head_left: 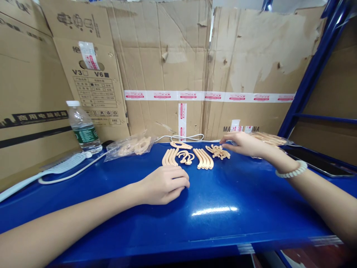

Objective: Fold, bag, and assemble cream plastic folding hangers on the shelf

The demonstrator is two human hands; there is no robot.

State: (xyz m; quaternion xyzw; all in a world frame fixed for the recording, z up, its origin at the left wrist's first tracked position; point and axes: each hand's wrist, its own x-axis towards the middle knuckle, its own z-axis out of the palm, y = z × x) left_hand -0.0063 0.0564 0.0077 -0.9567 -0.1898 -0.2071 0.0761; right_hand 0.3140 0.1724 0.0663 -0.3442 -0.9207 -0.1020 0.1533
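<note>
My left hand (167,185) rests on the blue table with its fingers curled under. Whatever it may hold is hidden. Just beyond it lies a row of curved wooden strips (169,157), partly covered by the hand. My right hand (241,144) hovers with fingers apart at the right side of a pile of small curved wooden pieces (218,151). Between the hands is a second row of curved wooden strips (205,159). Hooked wooden pieces (185,156) lie between the two rows, and a flat wooden ring-like piece (181,145) sits behind them.
A clear bag of wooden parts (134,146) is at the back left; another bag (269,139) lies behind my right hand. A water bottle (83,128), a white brush-shaped object (64,164) and a white cable (75,175) are left. A dark phone-like slab (320,162) lies right. Cardboard (167,70) walls the back.
</note>
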